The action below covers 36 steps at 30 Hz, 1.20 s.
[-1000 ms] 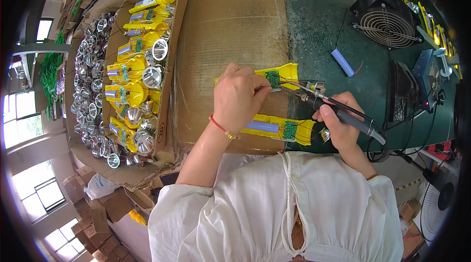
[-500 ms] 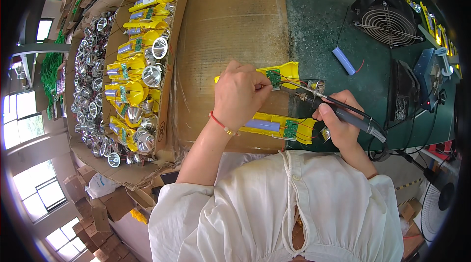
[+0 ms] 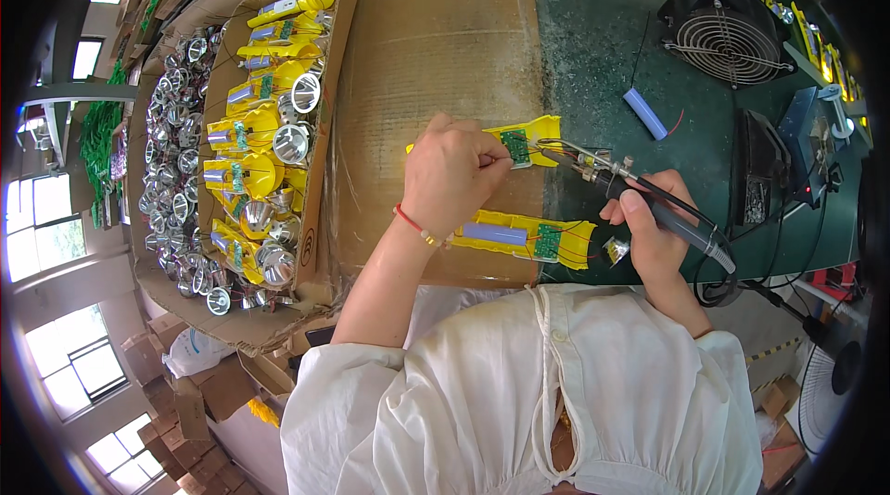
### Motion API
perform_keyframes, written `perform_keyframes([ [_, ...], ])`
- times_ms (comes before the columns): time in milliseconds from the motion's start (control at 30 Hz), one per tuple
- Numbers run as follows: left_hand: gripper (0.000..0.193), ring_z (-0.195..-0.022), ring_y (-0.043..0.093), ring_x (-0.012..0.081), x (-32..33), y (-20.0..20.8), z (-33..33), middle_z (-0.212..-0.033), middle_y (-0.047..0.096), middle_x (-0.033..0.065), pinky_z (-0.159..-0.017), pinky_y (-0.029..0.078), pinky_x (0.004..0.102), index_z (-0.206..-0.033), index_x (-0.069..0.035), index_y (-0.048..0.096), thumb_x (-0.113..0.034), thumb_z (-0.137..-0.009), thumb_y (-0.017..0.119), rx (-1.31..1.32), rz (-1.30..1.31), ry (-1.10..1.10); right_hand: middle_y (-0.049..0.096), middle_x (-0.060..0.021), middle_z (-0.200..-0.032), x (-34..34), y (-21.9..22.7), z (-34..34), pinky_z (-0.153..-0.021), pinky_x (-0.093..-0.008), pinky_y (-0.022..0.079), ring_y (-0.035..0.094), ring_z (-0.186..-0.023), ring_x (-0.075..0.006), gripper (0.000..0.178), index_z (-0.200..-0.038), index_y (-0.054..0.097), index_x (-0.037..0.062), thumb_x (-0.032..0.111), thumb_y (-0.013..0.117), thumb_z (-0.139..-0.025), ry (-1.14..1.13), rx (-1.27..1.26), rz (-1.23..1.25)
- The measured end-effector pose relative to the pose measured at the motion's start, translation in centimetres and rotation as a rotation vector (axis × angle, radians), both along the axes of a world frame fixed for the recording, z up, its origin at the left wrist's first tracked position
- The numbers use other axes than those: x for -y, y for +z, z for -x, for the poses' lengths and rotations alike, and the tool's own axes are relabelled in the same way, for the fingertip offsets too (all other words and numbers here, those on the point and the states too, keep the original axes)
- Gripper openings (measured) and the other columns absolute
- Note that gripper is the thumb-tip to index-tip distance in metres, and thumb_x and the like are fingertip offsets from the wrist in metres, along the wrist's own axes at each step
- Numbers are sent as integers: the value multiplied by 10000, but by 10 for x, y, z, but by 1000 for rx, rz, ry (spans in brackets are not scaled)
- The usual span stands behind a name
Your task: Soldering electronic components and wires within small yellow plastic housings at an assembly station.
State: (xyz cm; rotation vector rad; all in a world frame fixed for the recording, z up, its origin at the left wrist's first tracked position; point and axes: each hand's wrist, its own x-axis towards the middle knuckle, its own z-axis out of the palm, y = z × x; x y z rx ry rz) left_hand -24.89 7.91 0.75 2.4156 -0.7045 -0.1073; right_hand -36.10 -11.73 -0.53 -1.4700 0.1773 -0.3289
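My left hand (image 3: 447, 171) is closed in a pinch beside the green circuit board (image 3: 513, 146) of a yellow flashlight housing half (image 3: 550, 128). What its fingertips hold is hidden. In my right hand (image 3: 654, 231) is a soldering iron (image 3: 680, 227) with a grey grip, its tip end pointing left over the wires at the board's right side. Nearer to me lies a second yellow housing half (image 3: 580, 247), carrying a purple battery cell (image 3: 494, 234) and another green board (image 3: 548, 242). A small silver reflector (image 3: 615, 251) sits at its right end.
At left, a cardboard box (image 3: 326, 124) holds several wired yellow housings and many silver reflectors (image 3: 176, 208). A loose purple cell (image 3: 645, 113) lies on the green mat, with a black fan (image 3: 728, 36) behind it. A blue device (image 3: 805, 143) and cables stand at the right.
My right hand and the soldering iron have shifted slightly to the right. My left hand stays at the upper housing, still pinched.
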Motion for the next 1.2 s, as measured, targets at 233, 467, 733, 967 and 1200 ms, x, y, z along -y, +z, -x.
perform_keyframes([
  [233,149,-745,535,225,-7,15,-5,-800,595,55,-671,439,323,-773,-74,663,-110,-630,683,35,8,-75,551,-95,-641,12,-5,2,-538,-255,483,566,-557,-144,133,-859,481,-28,46,575,-802,-66,101,-100],
  [467,507,-893,552,275,-32,9,-48,-970,537,90,-763,466,366,-1090,-161,559,-229,-612,715,-22,-412,-199,506,-84,-647,35,-6,-9,-539,-304,475,486,-515,-139,114,-851,489,-26,59,551,-807,-183,130,-89],
  [733,429,-897,566,297,29,14,-235,-966,567,142,-761,461,383,-1054,-93,569,-293,-692,685,371,-196,359,515,-82,-629,53,-1,3,-509,-270,474,519,-510,-137,107,-824,455,-13,34,549,-802,-284,94,-69],
  [967,577,-1054,497,347,5,-34,-238,-1244,423,198,-871,421,389,-1282,-67,344,-240,-784,579,402,-140,278,513,-76,-610,43,-10,9,-511,-261,469,526,-513,-141,118,-826,460,-10,50,560,-804,-266,41,-74],
  [1200,452,-987,532,296,-6,60,-16,-1070,556,159,-860,417,349,-1116,1,529,-162,-717,664,118,130,-332,522,-89,-621,44,-9,5,-524,-260,468,525,-518,-144,104,-840,469,-20,44,547,-810,-286,87,-81],
])
